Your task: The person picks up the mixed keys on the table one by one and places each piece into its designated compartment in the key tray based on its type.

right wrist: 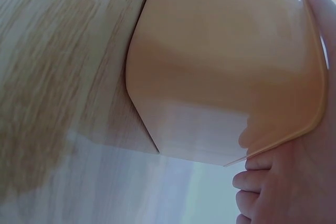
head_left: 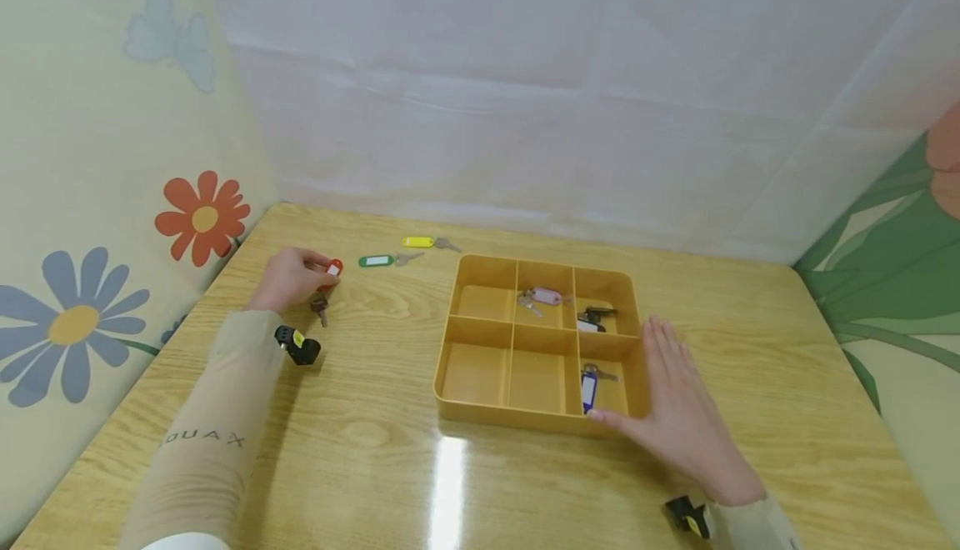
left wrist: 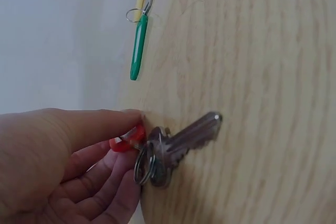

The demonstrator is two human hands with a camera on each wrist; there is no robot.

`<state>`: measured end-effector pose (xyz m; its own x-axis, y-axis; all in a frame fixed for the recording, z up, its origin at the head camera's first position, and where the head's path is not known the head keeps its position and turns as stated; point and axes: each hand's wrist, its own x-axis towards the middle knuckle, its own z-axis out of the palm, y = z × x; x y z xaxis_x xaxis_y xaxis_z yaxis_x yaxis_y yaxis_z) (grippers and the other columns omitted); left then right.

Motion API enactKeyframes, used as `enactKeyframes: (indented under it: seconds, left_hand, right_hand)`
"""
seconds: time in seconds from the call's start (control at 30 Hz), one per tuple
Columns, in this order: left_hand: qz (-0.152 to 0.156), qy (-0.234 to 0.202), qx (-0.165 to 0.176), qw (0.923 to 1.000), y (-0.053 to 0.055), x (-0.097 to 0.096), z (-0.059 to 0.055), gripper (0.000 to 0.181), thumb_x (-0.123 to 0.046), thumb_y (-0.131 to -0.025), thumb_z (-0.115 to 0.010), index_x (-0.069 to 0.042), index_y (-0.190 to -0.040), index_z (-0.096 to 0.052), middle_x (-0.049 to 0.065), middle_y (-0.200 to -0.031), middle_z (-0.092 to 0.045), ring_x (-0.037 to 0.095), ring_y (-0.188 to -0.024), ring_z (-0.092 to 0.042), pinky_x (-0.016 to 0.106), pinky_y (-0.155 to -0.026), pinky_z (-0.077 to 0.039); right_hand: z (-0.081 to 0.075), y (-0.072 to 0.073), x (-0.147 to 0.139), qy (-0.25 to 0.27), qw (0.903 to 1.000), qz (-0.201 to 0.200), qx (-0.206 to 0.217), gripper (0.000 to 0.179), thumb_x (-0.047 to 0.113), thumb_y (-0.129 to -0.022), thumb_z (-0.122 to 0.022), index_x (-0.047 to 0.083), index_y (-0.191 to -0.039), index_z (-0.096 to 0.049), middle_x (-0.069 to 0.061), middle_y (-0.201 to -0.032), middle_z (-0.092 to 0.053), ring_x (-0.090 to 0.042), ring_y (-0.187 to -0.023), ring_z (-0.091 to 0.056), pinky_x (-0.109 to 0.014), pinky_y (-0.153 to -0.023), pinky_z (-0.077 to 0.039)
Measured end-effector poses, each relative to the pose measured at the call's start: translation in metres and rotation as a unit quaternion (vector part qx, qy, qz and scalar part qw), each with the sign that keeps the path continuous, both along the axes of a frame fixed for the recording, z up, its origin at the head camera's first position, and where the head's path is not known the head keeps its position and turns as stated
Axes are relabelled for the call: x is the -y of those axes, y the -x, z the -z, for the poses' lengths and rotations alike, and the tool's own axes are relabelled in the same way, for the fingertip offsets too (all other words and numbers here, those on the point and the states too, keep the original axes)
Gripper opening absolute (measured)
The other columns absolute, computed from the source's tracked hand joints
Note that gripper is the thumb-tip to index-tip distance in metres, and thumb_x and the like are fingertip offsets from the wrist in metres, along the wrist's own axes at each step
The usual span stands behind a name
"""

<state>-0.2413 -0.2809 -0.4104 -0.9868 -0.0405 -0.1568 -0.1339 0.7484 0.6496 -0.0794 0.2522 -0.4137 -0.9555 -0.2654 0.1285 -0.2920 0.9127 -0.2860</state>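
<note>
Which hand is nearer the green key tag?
Left: the left hand, pinching the red tag, is left of the green key tag; the right hand is farther off, at the right end of the tray.

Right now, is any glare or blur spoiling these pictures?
Head view: a bright glare streak on the table, in front of the tray; left wrist view: hazy, the wood grain soft behind the key; right wrist view: soft too, with reflections on the tray's shiny side.
</note>
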Motion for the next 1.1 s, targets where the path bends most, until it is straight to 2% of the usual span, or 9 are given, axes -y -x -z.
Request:
enactKeyframes:
  seconds: [0.37, 0.63, 1.1]
  left_hand:
    - [-0.008, 0.012, -0.027, 0.9995, -0.0008, 0.0003, 0.0055, 0.037, -0.022, -0.104, -0.061, 0.009, -0.123, -0.066, 0.027, -0.113, -0.066, 0.035, -0.093, -0.064, 0.043, -0.075, -0.053]
    - [-0.033, 0.008, -0.038, 0.9987, -0.0005, -0.0013, 0.0069, 0.036, -0.025, -0.104, -0.060, 0.006, -0.121, -0.068, 0.026, -0.116, -0.064, 0.034, -0.095, -0.059, 0.037, -0.073, -0.050]
    - [-0.058, -0.018, -0.054, 0.9967, -0.0078, -0.0042, 0.0033, 0.032, -0.021, -0.104, -0.062, 0.005, -0.122, -0.068, 0.025, -0.118, -0.063, 0.035, -0.099, -0.059, 0.041, -0.080, -0.052]
  right_hand:
    - [-0.0004, -0.0002, 0.0011, 0.001, 1.0000, 0.000, 0.005, 0.130, 0.078, -0.081, -0.065, 0.002, -0.161, 0.005, -0.015, -0.167, 0.009, -0.038, -0.153, 0.000, -0.044, -0.122, 0.000]
    - [-0.0016, -0.0002, 0.0013, 0.000, 1.0000, 0.001, 0.008, 0.130, 0.078, -0.081, -0.065, 0.003, -0.161, 0.006, -0.014, -0.167, 0.010, -0.037, -0.153, 0.001, -0.045, -0.122, 0.000]
    - [-0.0034, -0.0013, 0.0004, 0.002, 1.0000, -0.002, 0.007, 0.129, 0.077, -0.083, -0.065, -0.002, -0.160, 0.002, -0.015, -0.167, 0.010, -0.037, -0.153, 0.001, -0.043, -0.122, 0.002]
